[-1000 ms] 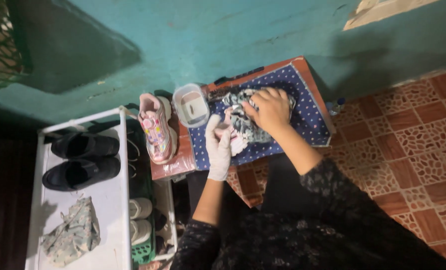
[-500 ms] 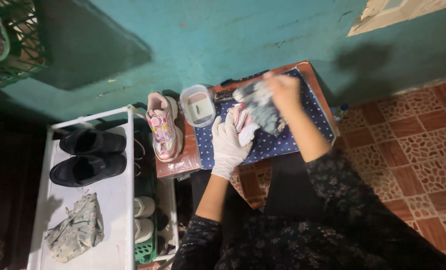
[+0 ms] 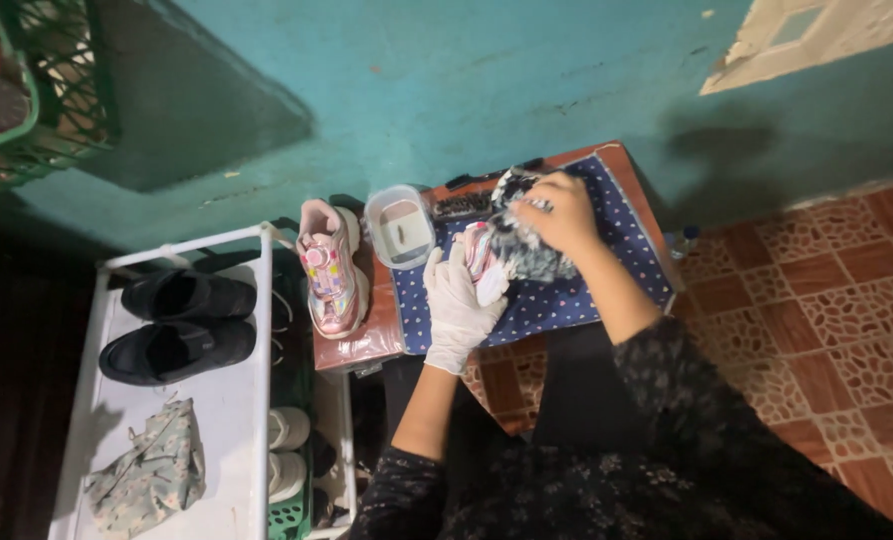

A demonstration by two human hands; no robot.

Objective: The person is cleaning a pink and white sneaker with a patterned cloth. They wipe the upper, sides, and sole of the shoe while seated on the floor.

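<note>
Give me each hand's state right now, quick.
Left hand: gloved, closed around the pink shoe.
Right hand: bare, pressing a dark patterned cloth onto that shoe.

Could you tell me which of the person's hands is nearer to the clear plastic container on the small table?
Left. The gloved left hand holds the small shoe just below the clear plastic container; the bare right hand presses a patterned cloth farther right.

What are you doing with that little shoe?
A person's left hand, in a white glove, holds a small pink-and-white child's shoe over a blue dotted cloth on a low table. The bare right hand presses a dark patterned rag against it. Its pink twin shoe sits beside a clear plastic tub. Two black shoes rest on a white rack.
</note>
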